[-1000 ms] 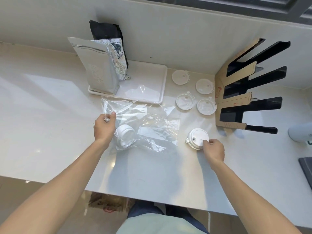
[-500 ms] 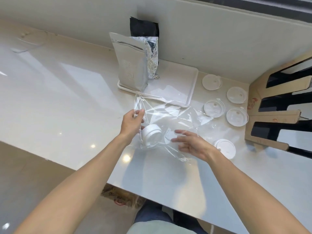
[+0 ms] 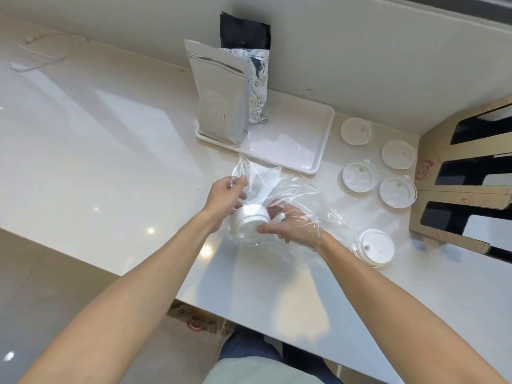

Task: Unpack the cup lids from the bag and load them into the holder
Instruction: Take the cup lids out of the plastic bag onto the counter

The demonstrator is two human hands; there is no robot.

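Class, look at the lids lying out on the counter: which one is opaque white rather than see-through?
The white lid nearest the right hand, in front of the holder. The four clear lids lie farther back, beside the tray.

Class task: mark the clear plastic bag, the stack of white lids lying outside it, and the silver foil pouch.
clear plastic bag [image 3: 302, 195], head view, upper film right of the hands.
stack of white lids [image 3: 372, 247], head view, top lid's face.
silver foil pouch [image 3: 219, 90], head view, front panel.

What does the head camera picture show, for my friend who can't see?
Two hands, left hand and right hand, hold a stack of white lids inside a clear plastic bag above a pale counter. More lids lie near a cardboard holder.
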